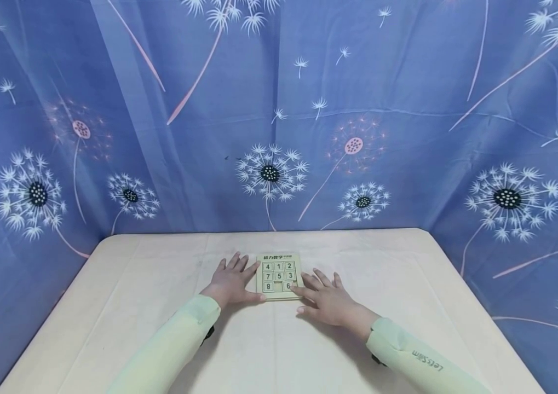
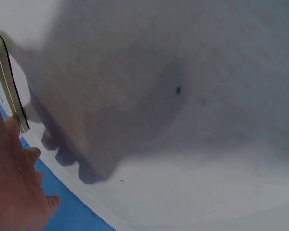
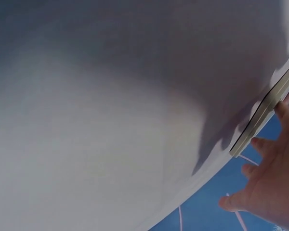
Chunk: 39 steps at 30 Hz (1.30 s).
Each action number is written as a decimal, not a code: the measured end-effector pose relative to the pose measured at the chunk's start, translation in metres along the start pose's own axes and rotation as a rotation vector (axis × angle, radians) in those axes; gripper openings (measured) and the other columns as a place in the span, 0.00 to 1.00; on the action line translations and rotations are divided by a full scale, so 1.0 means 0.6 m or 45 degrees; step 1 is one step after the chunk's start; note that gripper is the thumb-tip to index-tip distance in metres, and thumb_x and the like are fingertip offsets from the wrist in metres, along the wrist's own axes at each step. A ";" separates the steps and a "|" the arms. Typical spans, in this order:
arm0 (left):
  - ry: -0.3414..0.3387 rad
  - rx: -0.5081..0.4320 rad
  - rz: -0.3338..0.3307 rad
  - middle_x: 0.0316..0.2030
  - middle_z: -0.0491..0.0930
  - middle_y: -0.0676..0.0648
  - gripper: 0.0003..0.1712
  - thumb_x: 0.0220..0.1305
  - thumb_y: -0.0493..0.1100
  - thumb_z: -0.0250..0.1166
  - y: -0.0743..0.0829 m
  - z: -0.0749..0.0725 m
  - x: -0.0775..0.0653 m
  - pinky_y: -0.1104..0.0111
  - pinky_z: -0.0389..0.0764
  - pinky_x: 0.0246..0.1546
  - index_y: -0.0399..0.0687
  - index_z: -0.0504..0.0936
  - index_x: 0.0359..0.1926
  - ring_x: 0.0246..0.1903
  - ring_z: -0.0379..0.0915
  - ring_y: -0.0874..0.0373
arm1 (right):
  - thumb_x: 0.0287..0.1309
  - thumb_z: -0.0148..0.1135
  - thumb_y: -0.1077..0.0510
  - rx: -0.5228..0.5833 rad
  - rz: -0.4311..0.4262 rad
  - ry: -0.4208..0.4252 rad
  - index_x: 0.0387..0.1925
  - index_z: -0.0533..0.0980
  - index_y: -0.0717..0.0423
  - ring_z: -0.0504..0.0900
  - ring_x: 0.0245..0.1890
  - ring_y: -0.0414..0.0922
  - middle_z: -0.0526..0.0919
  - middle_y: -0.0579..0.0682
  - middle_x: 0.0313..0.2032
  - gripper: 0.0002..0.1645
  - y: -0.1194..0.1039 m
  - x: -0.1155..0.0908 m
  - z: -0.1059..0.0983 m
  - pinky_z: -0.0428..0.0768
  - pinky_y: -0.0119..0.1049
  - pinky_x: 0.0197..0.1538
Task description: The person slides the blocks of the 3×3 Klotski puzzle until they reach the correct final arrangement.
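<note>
A pale sliding number puzzle (image 1: 279,297) lies flat on the table, with dark lettering along its far edge. Its square tiles read 4, 1, 2 in the far row, 7, 5, 3 in the middle, and 8 and 6 nearest me, with a gap between those two. My left hand (image 1: 231,282) spreads its fingers at the left side, forefinger and thumb touching the frame. At the right, my right hand (image 1: 330,302) extends its forefinger onto the 6 tile (image 1: 287,285). Both wrist views catch only the puzzle's side edge (image 2: 12,89), not its tiles.
The table (image 1: 160,268) has a cream cover and rounded far corners. Blue curtains (image 1: 279,120) printed with dandelions stand behind it and along both sides. Pale green sleeves (image 1: 170,339) cover my forearms.
</note>
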State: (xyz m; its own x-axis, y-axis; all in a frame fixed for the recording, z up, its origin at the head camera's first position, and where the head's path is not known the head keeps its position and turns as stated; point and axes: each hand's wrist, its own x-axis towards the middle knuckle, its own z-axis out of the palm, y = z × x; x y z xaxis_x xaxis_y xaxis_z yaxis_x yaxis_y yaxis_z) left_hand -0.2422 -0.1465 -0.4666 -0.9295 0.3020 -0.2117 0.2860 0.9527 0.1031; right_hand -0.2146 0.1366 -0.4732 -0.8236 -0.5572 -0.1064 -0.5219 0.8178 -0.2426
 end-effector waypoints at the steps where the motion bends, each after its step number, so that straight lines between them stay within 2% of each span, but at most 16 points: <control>1: 0.001 -0.002 0.001 0.82 0.51 0.41 0.57 0.58 0.80 0.60 0.000 0.000 0.000 0.40 0.46 0.82 0.61 0.56 0.81 0.83 0.39 0.40 | 0.69 0.55 0.33 -0.004 -0.001 0.001 0.73 0.68 0.36 0.51 0.81 0.64 0.59 0.56 0.80 0.35 0.000 0.000 0.000 0.45 0.79 0.75; 39: -0.012 -0.012 -0.013 0.82 0.51 0.41 0.58 0.57 0.80 0.61 -0.001 0.003 0.004 0.41 0.47 0.82 0.62 0.55 0.81 0.83 0.39 0.41 | 0.70 0.56 0.35 0.034 -0.013 0.038 0.72 0.71 0.39 0.52 0.80 0.67 0.63 0.58 0.78 0.34 0.010 -0.010 -0.007 0.49 0.81 0.73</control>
State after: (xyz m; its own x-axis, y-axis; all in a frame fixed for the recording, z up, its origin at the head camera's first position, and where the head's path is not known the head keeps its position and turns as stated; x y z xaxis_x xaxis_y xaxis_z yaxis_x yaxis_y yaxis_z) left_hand -0.2442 -0.1464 -0.4688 -0.9302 0.2925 -0.2218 0.2741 0.9553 0.1104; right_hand -0.2135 0.1456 -0.4697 -0.8248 -0.5604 -0.0749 -0.5244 0.8078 -0.2691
